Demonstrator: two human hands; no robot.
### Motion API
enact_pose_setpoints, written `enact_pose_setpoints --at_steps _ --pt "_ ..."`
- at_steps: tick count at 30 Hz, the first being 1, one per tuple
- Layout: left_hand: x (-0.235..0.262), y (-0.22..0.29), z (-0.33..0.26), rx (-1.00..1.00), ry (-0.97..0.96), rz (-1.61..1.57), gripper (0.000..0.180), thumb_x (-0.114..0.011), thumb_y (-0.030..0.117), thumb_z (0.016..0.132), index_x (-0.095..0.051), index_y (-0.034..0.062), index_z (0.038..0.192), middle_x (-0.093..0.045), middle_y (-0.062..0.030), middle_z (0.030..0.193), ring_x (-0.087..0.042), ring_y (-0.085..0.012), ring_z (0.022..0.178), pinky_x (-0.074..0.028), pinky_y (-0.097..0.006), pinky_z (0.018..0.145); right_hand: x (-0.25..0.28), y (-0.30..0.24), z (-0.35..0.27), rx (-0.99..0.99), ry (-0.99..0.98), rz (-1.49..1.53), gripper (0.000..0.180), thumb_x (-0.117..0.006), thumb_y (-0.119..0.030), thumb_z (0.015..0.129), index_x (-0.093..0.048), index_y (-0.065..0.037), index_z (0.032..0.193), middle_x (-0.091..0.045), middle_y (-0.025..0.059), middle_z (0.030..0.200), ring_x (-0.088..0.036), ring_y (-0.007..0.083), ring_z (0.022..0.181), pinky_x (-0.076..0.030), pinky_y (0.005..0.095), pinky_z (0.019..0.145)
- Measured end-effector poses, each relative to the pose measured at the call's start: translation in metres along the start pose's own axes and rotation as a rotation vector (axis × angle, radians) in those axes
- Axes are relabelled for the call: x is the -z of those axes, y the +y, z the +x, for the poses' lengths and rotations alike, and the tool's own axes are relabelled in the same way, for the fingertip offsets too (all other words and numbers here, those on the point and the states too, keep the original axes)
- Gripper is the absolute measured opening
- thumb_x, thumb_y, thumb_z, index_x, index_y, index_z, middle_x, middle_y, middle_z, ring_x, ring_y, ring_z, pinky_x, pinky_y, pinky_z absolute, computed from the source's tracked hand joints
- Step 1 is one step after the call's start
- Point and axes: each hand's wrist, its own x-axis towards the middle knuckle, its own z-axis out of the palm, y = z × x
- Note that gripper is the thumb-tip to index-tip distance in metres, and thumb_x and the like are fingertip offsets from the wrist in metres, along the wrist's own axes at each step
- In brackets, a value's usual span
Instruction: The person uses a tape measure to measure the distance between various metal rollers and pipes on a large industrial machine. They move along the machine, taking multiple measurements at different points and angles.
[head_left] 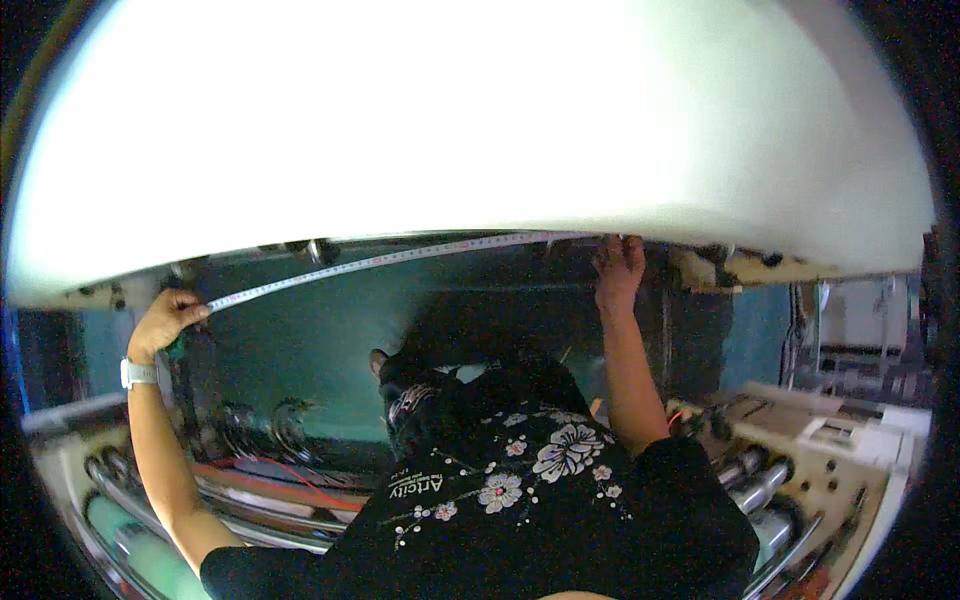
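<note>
A white tape measure [375, 262] is stretched between my two hands, just below the near edge of a large bright white sheet or roll [480, 120]. My left hand [172, 318] pinches the tape's left end between thumb and fingers; a pale watch [140, 373] sits on that wrist. At the right, my right hand [620, 268] is raised to the white edge, where the tape's other end meets it. Its fingertips are dark and partly hidden under that edge. The tape slopes upward from left to right.
Behind me on both sides stand machine frames with metal rollers [760, 490]. A red cable [300, 482] runs over the left rollers. Green floor [310, 350] shows under the tape. Pale cabinets [860, 435] stand at the far right.
</note>
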Motion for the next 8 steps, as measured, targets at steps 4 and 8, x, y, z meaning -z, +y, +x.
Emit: enact_pose_setpoints --at_steps 4,8 --pt "-0.011 -0.017 0.028 0.004 0.034 -0.182 0.022 -0.064 0.024 0.075 -0.060 0.0024 0.077 -0.059 -0.0061 0.066 -0.053 -0.0149 0.062 -0.042 -0.028 0.060 0.007 0.045 0.016 0.166 0.047 0.083 0.010 -0.053 -0.014 0.084 -0.051 -0.008 0.093 -0.048 -0.0038 0.074 -0.043 0.0058 0.062 -0.035 0.0206 0.051" --pt "-0.024 -0.035 0.045 -0.387 0.222 0.139 0.021 -0.063 0.024 0.077 -0.062 0.0071 0.089 -0.061 -0.0132 0.083 -0.057 -0.0211 0.076 -0.044 -0.031 0.071 -0.017 0.037 0.007 0.224 0.152 0.122 0.014 -0.054 -0.016 0.085 -0.052 -0.006 0.094 -0.053 -0.0010 0.080 -0.048 0.0082 0.072 -0.039 0.0227 0.060"
